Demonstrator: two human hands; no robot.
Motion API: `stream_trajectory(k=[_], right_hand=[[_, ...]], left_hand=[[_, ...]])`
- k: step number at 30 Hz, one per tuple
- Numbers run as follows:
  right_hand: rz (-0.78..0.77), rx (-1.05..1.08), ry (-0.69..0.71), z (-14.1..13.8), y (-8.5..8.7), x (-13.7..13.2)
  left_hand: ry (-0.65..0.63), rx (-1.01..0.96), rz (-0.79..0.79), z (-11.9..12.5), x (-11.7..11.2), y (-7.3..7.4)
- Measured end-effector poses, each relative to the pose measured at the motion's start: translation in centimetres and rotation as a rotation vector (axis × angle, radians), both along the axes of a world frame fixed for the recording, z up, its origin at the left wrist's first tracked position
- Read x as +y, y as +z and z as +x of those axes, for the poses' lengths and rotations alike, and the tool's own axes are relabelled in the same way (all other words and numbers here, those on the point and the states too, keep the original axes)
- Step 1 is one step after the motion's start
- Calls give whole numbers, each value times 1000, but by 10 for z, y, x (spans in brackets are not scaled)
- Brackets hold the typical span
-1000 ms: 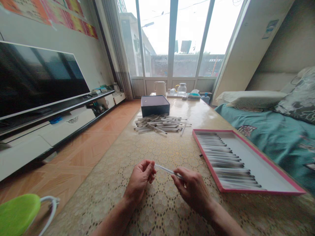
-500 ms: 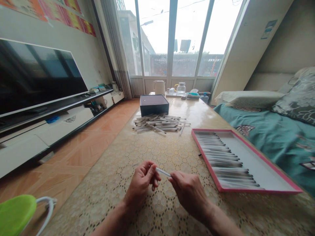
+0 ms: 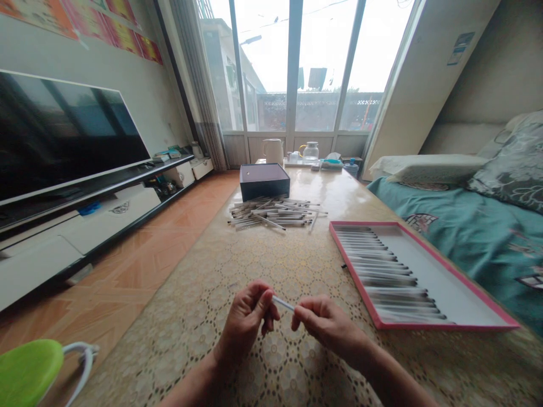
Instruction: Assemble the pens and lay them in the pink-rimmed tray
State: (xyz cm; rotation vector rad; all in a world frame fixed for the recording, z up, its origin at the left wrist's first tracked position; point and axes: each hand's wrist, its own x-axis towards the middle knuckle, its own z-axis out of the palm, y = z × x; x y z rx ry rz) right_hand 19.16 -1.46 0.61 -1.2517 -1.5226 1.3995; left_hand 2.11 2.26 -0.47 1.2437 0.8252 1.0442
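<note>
My left hand (image 3: 248, 319) and my right hand (image 3: 326, 325) both pinch one thin white pen (image 3: 283, 304) just above the lace-covered table (image 3: 237, 254), near its front edge. Only a short stretch of the pen shows between the fingertips. A loose pile of similar pens (image 3: 274, 213) lies farther back in the middle of the table. To my right sits a pink-rimmed tray (image 3: 462, 285) with a row of pens (image 3: 382, 268) laid side by side along its left half.
A dark blue box (image 3: 263, 180) stands behind the pile. A kettle (image 3: 274, 151), a glass jug (image 3: 311, 152) and small items stand at the far end. A television (image 3: 63, 135) on a low cabinet is left, a teal-covered sofa (image 3: 466, 232) right, a green object (image 3: 29, 370) bottom left.
My two hands have drawn closer together along the pen, so less of it shows between them. The right hand has slid left and turned; the view has shifted slightly.
</note>
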Motion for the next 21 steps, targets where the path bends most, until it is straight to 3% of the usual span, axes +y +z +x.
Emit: stream_trajectory(k=[3, 8, 12, 14, 17, 21], right_hand=[[53, -79, -26, -3, 1, 1], [367, -470, -226, 10, 26, -3], [362, -536, -358, 56, 60, -14], [351, -643, -388, 89, 70, -19], [458, -902, -491, 141, 60, -24], [554, -1212, -460, 191, 19, -24]], left_hand=[[-10, -22, -3, 0, 4, -4], [52, -69, -84, -4, 14, -8], [95, -59, -141, -5, 15, -4], [100, -42, -148, -3, 14, -3], [112, -16, -154, -1, 13, -1], [105, 6, -139, 1, 15, -1]])
